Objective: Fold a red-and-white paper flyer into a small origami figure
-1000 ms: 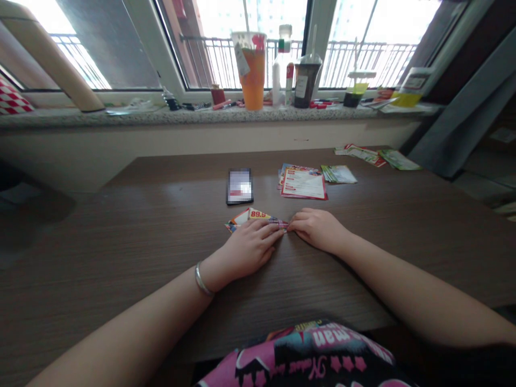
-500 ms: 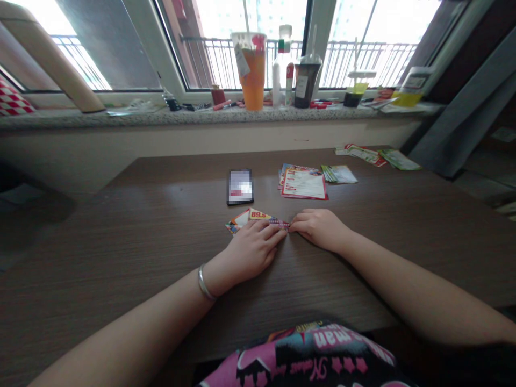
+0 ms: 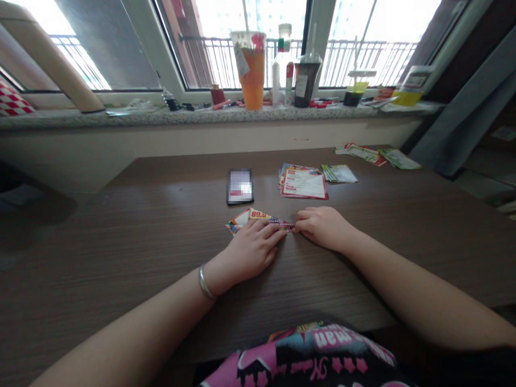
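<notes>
A folded colour-printed paper [image 3: 258, 214], marked "89.9" or similar, lies on the brown table with a narrow point toward the right. My left hand [image 3: 256, 244] rests flat across it, fingers stretched out, covering its lower middle part. At the pointed end, my right hand [image 3: 320, 228] has its fingers pinched together on the paper's tip. The fingertips hide just how much of the tip they hold. Beyond the paper lies a phone [image 3: 240, 187] with a blurred screen.
A stack of printed flyers [image 3: 304, 183] lies behind my right hand, with green-edged papers [image 3: 339, 173] beside it and more leaflets [image 3: 365, 155] at the far right. Cups, including a tall orange drink [image 3: 253, 75], and bottles stand on the stone windowsill [image 3: 193, 116].
My right hand has shifted slightly to the right, and more of the paper's pointed end shows between the hands. My left hand stays in place.
</notes>
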A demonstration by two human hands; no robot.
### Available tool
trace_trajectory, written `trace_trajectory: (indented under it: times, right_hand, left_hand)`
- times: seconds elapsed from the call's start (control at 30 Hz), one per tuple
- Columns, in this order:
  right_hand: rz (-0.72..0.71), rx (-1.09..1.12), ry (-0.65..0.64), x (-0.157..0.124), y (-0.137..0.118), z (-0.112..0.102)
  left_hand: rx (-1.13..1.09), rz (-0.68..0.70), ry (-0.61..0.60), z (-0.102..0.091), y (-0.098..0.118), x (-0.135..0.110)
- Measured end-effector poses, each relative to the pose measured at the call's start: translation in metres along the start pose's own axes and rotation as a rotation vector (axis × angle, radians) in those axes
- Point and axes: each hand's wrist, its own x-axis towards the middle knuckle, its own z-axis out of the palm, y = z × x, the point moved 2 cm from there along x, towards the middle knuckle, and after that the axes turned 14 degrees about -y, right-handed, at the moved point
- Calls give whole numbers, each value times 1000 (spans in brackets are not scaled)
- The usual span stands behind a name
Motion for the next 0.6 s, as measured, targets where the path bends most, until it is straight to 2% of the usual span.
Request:
trace_trajectory:
  times: [0.27,0.43,0.6]
  right_hand:
    - [76,77,-43,-7,8,2]
    - [42,120,11,-9,12,4]
    - [0,41,17,-9,8,4]
  left_hand:
    - [-12,8,5,6,-3,-1]
    - [-23,12,-17,7,-4,-1]
    - [-19,8,-9,6,-4,0]
